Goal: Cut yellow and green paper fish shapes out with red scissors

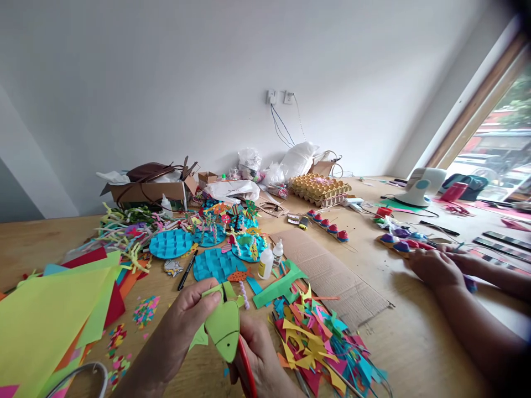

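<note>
A light green paper fish (223,330) with a drawn eye and a curved black line is pinched at its tail end between the thumb and fingers of my left hand (182,323). My right hand (262,354) is closed around red-handled scissors (247,369) just beside the fish; their blades are mostly hidden behind the paper. A green paper piece (199,337) shows below my left fingers. Beyond my hands lie an orange spotted paper fish (239,275), a lilac twisted strip (244,294) and a blue-covered disc (218,264). A black marker (188,271) rests left of that disc.
Paper scraps (309,342) heap at right, beside a cardboard sheet (332,276). Coloured sheets (53,298) are stacked at left. Glue bottles (265,263) stand upright ahead. Egg trays (319,188) sit farther back. At far right, another person's hands (440,268) touch painted egg-carton cups (400,245).
</note>
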{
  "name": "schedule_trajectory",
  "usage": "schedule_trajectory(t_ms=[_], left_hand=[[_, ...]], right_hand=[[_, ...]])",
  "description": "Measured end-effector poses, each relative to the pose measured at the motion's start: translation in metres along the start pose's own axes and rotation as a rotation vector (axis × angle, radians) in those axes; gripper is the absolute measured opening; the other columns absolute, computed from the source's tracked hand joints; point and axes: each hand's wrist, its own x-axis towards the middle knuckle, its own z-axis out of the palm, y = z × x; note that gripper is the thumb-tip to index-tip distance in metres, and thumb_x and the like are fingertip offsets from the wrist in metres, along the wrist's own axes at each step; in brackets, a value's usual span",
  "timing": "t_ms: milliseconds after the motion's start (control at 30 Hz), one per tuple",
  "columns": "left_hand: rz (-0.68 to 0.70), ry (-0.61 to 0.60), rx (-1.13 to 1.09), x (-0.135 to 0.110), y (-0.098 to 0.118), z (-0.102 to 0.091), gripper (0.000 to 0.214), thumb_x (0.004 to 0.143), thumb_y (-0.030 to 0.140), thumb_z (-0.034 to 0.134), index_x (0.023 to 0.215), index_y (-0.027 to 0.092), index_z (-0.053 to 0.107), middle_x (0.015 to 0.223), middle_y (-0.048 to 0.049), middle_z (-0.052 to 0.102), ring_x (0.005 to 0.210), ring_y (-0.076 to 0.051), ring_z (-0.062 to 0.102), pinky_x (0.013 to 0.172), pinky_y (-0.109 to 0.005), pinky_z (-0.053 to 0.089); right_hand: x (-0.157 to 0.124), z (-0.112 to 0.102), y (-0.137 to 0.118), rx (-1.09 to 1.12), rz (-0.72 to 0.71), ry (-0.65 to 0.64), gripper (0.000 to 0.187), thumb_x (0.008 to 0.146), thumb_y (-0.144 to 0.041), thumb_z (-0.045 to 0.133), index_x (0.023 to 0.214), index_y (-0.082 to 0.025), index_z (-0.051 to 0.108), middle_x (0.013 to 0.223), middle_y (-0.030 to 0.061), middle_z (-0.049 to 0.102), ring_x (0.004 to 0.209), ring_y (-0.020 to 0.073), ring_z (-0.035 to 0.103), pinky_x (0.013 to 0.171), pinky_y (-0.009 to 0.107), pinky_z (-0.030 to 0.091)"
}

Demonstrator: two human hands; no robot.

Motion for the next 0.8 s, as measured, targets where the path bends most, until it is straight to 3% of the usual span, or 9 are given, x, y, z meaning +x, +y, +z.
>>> schedule_trajectory(t_ms=[167,367,533,800], left_hand=[[-0.024,-0.057,0.080,-0.004,0.004,0.000,0.024,0.066,0.040,0.069,0.060,0.018,0.060,0.051,0.0040,0.051,0.051,-0.012,0.046,0.048,-0.020,0.038],[-0.074,-0.182,0.028,-0.003,0.003,-0.001,0.024,0.064,0.040,0.071,0.073,0.019,0.065,0.057,0.0030,0.060,0.052,-0.012,0.051,0.052,-0.021,0.042],[-0.152,-0.200,0.066,0.000,0.001,-0.008,0.025,0.064,0.035,0.071,0.081,0.018,0.066,0.064,0.0019,0.065,0.059,-0.013,0.054,0.058,-0.022,0.043],[-0.164,-0.345,0.125,0.002,0.007,-0.008,0.014,0.069,0.030,0.066,0.071,0.016,0.066,0.061,0.0007,0.064,0.055,-0.012,0.053,0.054,-0.020,0.040]], right_hand=[[-0.004,-0.002,-0.003,-0.014,0.052,0.014,0.042,0.086,-0.047,0.050,0.061,-0.013,0.055,0.052,-0.0048,0.040,0.043,0.0049,0.038,0.040,0.013,0.032],[-0.014,-0.008,-0.002,-0.040,0.117,-0.013,0.044,0.086,-0.048,0.048,0.056,-0.016,0.043,0.045,-0.0062,0.036,0.039,0.0047,0.035,0.036,0.013,0.027],[-0.023,-0.011,-0.003,-0.059,0.164,-0.026,0.043,0.086,-0.047,0.046,0.056,-0.018,0.038,0.047,-0.0065,0.033,0.040,0.0051,0.030,0.036,0.014,0.026],[-0.025,-0.015,-0.005,-0.087,0.187,-0.044,0.038,0.085,-0.043,0.046,0.057,-0.018,0.036,0.051,-0.0065,0.028,0.045,0.0062,0.028,0.041,0.017,0.027]])
